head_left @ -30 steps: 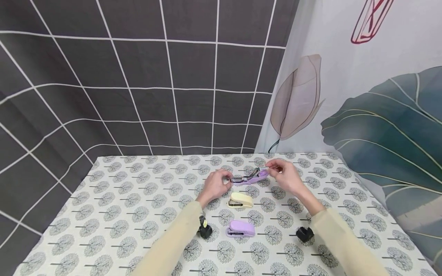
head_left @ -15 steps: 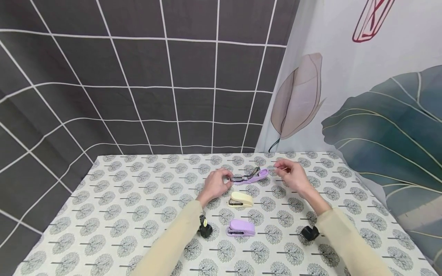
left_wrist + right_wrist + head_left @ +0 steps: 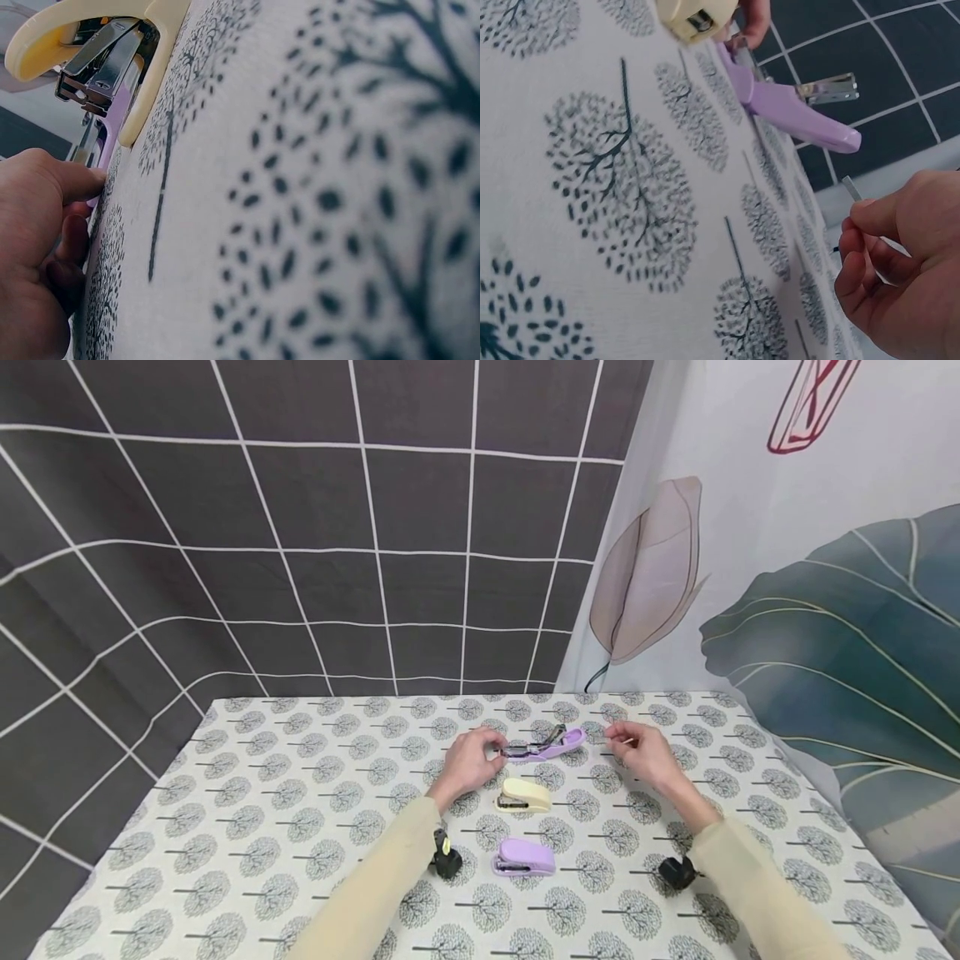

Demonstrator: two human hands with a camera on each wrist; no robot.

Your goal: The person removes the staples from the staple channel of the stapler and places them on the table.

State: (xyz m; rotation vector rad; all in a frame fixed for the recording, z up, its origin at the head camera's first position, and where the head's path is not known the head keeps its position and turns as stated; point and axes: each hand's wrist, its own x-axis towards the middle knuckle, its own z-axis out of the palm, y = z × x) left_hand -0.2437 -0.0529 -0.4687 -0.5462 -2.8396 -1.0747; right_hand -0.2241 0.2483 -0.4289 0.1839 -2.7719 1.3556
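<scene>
A purple stapler [image 3: 546, 745] lies opened out near the back of the table, its metal parts exposed. My left hand [image 3: 467, 761] holds its left end, thumb and fingers close to the tabletop. In the left wrist view, the cream stapler [image 3: 154, 45] partly hides that purple one. My right hand [image 3: 643, 753] is to the right of the opened stapler, apart from it. Between its thumb and fingers it pinches a small, thin grey strip, which looks like a strip of staples [image 3: 851, 188]. The rest of the strip is hidden by the fingers.
The cream stapler stands just in front of the opened one, between my forearms. Nearer to me is a second purple stapler [image 3: 523, 857], closed up. A tree-patterned cloth [image 3: 300, 793] covers the table. Behind it hangs a dark gridded curtain [image 3: 420, 585].
My right hand has moved right, away from the opened stapler's end, with the thin strip in its fingers. My left hand has stayed on the stapler's left end.
</scene>
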